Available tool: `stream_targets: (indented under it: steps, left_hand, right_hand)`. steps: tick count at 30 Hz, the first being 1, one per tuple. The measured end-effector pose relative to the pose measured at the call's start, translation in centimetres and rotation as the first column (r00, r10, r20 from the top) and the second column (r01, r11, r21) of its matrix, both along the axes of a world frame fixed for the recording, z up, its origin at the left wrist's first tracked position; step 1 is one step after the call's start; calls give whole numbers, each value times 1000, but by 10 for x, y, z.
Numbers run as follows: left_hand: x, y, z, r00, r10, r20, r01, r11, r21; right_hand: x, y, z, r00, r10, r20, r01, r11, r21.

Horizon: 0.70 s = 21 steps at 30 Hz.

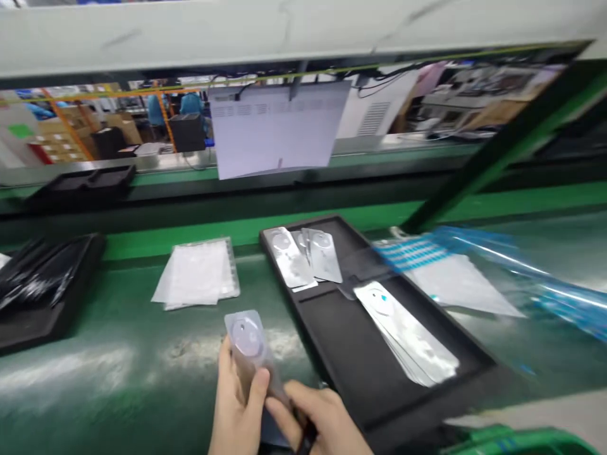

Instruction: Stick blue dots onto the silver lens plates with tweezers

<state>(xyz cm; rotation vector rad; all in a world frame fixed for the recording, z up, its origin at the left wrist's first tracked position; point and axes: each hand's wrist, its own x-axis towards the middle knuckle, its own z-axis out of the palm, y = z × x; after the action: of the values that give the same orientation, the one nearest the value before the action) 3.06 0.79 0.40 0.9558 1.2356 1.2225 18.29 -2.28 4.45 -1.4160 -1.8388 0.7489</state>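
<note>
1. Blister strip (pixel 246 344) of clear plastic, with a round dome at its upper end, stands in both hands just above the green belt, left of the black tray.
2. Its long axis rises from the hands and tilts away from the person, with the dome end leading and facing the camera.
3. Left hand (pixel 236 404) closes around the strip's lower part, thumb on the front. Right hand (pixel 322 420) curls its fingers against the lower end, but whether they grip the strip or the dark item (pixel 303 436) beneath it cannot be told.
4. A hold low on the strip seems best, as it leaves the dome uncrushed and in full view.
5. Black tray (pixel 332 328) beside the hands holds two groups of foil-backed strips (pixel 405 332).
6. Bagged white sheets (pixel 196 275) lie to the left; blue-striped film (pixel 450 265) lies to the right.
</note>
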Motion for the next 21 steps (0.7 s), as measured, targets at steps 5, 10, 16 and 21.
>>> stream_targets:
  steps: [5,10,16,21]
  left_hand:
    - [19,-8,-2,966,-169,-196,172,985,0]
    - [10,-3,0,918,-222,-328,204,975,-88]
    - [10,-4,3,943,-175,-283,118,971,-207]
    - [13,-3,3,903,-231,-361,175,968,-180]
  right_hand:
    - [75,53,50,923,-345,169,348,937,11]
    - [144,132,73,820,-439,368,477,879,-16]
    - [171,80,57,587,-502,636,669,742,-32]
    - [179,29,33,514,-464,722,748,655,-111]
